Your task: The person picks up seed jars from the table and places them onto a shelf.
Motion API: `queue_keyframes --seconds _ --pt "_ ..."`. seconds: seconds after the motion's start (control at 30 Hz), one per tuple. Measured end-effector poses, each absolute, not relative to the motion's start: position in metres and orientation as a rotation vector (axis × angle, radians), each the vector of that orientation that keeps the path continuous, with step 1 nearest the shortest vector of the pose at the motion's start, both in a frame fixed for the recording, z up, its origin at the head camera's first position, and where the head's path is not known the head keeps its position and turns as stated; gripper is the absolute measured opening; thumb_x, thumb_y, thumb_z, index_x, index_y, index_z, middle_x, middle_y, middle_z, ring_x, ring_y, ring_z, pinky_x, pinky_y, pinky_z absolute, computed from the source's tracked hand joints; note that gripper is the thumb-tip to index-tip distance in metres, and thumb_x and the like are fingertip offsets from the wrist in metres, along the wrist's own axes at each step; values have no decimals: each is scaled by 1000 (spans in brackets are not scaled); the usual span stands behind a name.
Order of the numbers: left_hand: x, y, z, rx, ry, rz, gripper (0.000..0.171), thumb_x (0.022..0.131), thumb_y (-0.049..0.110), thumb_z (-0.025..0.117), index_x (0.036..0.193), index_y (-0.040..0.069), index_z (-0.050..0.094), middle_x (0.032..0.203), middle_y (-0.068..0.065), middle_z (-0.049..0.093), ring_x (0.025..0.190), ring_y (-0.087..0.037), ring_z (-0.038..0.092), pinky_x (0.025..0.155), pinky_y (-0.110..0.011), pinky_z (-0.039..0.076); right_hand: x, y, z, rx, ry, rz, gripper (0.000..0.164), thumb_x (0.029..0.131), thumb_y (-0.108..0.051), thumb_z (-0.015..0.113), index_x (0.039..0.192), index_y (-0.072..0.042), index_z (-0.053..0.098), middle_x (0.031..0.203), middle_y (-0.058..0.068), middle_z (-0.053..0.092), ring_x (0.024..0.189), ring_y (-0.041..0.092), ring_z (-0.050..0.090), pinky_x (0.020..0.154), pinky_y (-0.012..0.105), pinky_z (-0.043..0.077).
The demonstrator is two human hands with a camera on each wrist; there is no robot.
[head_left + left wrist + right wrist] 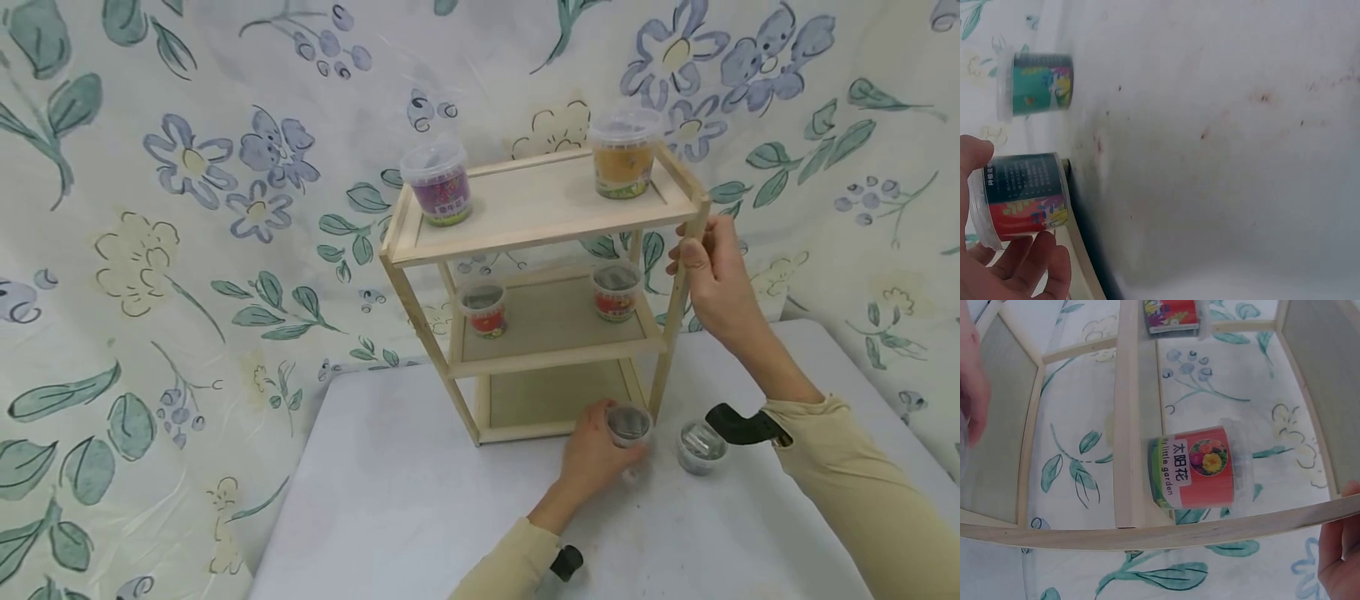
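Observation:
In the head view, my left hand (592, 454) holds a clear-lidded plastic plant cup (628, 423) at the right front of the bottom shelf. The left wrist view shows that cup's red and dark label (1025, 197) between thumb and curled fingers. My right hand (720, 275) grips the right front post of a three-tier wooden shelf (525, 208), just below its top. A purple-labelled cup (441, 190) and a yellow-labelled cup (624, 162) stand on the top tier. Two red-labelled cups, a left one (486, 310) and a right one (617, 292), stand on the middle tier.
Another lidded cup (701, 447), green-labelled in the left wrist view (1041, 84), stands on the white table (375, 500) to the right of the shelf. A flower-patterned sheet (187, 333) hangs behind the table. Dark wrist straps sit on both sleeves.

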State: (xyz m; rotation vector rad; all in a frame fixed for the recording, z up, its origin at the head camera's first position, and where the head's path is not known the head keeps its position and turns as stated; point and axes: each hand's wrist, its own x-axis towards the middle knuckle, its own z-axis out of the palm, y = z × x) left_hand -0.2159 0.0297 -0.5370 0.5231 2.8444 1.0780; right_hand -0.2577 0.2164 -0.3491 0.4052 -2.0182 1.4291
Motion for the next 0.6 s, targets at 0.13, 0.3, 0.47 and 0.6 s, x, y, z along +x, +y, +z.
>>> queue_keyframes --seconds 0.13,0.3,0.47,0.6 --pt "-224 25 -533 529 2840 1096 74 78 41 80 138 11 48 124 -9 60 102 -21 61 77 -29 50 -257 216 -349 402 -2031 1431 29 105 -25 38 120 0 42 94 -3 49 81 8 55 79 21 45" --pt "-241 20 -527 534 2839 1133 72 82 38 77 140 9 46 124 -12 59 105 -24 61 80 -33 52 -257 214 -348 404 -2050 1434 33 105 -23 37 121 6 39 95 -1 48 81 9 55 79 21 44" --pt "-257 22 -520 478 2806 1169 71 85 40 74 142 11 44 128 -14 58 108 -27 61 83 -38 52 -257 215 -348 402 -2057 1415 36 105 -25 37 121 7 39 95 0 49 81 8 55 79 22 44" --pt "-266 23 -517 458 2788 1160 71 87 42 71 145 12 42 136 -14 55 118 -30 58 91 -43 50 -255 215 -348 390 -2069 1419 37 105 -27 37 122 6 38 95 0 49 82 8 55 80 23 44"
